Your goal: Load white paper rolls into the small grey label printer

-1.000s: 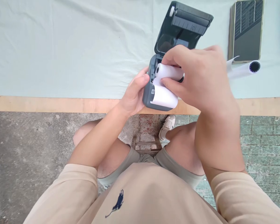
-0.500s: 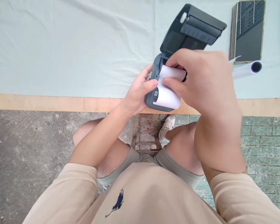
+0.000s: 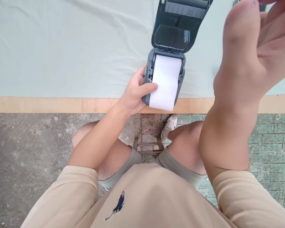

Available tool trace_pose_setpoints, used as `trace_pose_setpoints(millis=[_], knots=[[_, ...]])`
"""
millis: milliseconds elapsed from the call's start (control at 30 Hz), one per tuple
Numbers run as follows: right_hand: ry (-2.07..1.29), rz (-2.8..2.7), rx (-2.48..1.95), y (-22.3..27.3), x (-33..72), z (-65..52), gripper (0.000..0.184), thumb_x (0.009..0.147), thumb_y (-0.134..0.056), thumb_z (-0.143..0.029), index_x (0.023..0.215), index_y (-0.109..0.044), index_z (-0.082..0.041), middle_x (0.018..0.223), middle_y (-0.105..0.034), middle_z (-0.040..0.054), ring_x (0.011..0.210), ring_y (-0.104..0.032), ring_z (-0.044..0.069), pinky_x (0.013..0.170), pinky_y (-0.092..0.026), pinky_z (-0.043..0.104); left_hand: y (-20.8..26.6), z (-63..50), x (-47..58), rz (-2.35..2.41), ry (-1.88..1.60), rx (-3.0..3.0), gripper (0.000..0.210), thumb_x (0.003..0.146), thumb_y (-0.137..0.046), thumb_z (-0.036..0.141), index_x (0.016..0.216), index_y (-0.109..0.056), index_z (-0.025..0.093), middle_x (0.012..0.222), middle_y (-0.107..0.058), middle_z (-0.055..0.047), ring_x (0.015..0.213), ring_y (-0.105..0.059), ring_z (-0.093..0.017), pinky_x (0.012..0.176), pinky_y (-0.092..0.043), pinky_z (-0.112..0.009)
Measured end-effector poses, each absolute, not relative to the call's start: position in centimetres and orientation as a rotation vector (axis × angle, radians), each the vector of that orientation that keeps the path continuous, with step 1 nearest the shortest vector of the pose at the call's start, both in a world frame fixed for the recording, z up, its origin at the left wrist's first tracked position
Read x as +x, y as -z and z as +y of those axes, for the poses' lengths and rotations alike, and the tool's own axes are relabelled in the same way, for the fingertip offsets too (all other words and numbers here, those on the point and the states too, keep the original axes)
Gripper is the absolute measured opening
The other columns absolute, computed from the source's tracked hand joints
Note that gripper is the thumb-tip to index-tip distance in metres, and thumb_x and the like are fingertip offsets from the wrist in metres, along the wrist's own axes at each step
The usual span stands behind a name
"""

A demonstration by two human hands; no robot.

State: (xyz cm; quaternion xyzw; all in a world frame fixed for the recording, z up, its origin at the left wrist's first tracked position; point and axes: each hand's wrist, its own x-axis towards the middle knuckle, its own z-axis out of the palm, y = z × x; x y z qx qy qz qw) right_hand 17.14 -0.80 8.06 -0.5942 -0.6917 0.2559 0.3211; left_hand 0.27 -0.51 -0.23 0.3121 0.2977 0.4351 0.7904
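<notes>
Dark grey plastic formed the device (image 3: 170, 51), which was over the near edge of the cloth-covered table (image 3: 73, 47). Its long axis ran from near to far, the far end leaning slightly right. The lid (image 3: 173, 36) stood open at that end, pointing away from the person, its far edge cut off from view. White paper (image 3: 167, 79) lay lengthwise along the body, its loose end reaching just past the near end.

The left hand (image 3: 134, 95) came in from the near left, grasping the device's left side; its thumb lay across onto the paper, the other fingers partly hidden behind the body. The right hand (image 3: 256, 53) was raised at the far right, well apart from the device, thumb pointing far and palm partly showing. Its fingertips ran out of view, so whether they gripped anything could not be told.
</notes>
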Motion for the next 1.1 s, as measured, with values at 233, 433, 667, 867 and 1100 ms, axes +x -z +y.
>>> trace_pose_setpoints(millis=[233,433,667,867,1100], knots=[[-0.51,-1.611,-1.429,-7.7,16.6,-0.2,0.024,0.093,-0.038,-0.035,0.108,-0.054,-0.024,0.117,-0.051,-0.0022,0.094,-0.063,0.011,0.086,-0.05,0.028,0.3,-0.3,0.2,0.555,-0.948,0.641,0.035,0.087,-0.05,0.046,0.109,-0.058,0.02,0.108,-0.066,-0.005,0.135,-0.046,-0.026,0.105,-0.048,-0.039],[-0.825,-1.883,-1.467,-6.9,16.5,-0.3,0.045,0.082,-0.057,-0.027,0.125,-0.045,-0.018,0.124,-0.056,0.004,0.11,-0.057,0.012,0.091,-0.05,0.025,-0.2,-0.7,0.3,0.564,-0.965,0.606,0.025,0.089,-0.054,0.037,0.109,-0.058,0.023,0.101,-0.069,-0.004,0.134,-0.048,-0.027,0.108,-0.044,-0.04],[-0.919,-1.858,-1.536,-5.6,16.2,0.1,0.052,0.076,-0.063,-0.036,0.124,-0.044,-0.026,0.114,-0.061,0.0038,0.101,-0.058,0.018,0.07,-0.051,0.03,-0.8,-0.6,0.4,0.669,-0.951,0.626,0.022,0.088,-0.054,0.037,0.1,-0.061,0.021,0.088,-0.069,-0.002,0.124,-0.056,-0.027,0.099,-0.05,-0.038],[-1.088,-1.846,-1.398,-6.1,17.1,0.2,0.045,0.083,-0.057,-0.037,0.124,-0.043,-0.026,0.127,-0.055,0.0036,0.115,-0.054,0.014,0.086,-0.051,0.029,-0.4,0.0,0.5,0.692,-1.002,0.585,0.034,0.092,-0.039,0.04,0.093,-0.065,0.018,0.087,-0.069,-0.003,0.129,-0.053,-0.023,0.1,-0.052,-0.031],[-0.951,-2.076,-1.387,-7.3,18.1,-0.3,0.057,0.071,-0.069,-0.029,0.124,-0.047,-0.033,0.134,-0.05,-0.006,0.116,-0.055,0.015,0.092,-0.052,0.031,0.3,0.2,0.5,0.757,-0.989,0.563,0.034,0.093,-0.039,0.041,0.086,-0.062,0.018,0.085,-0.069,-0.002,0.127,-0.054,-0.024,0.1,-0.052,-0.035]])
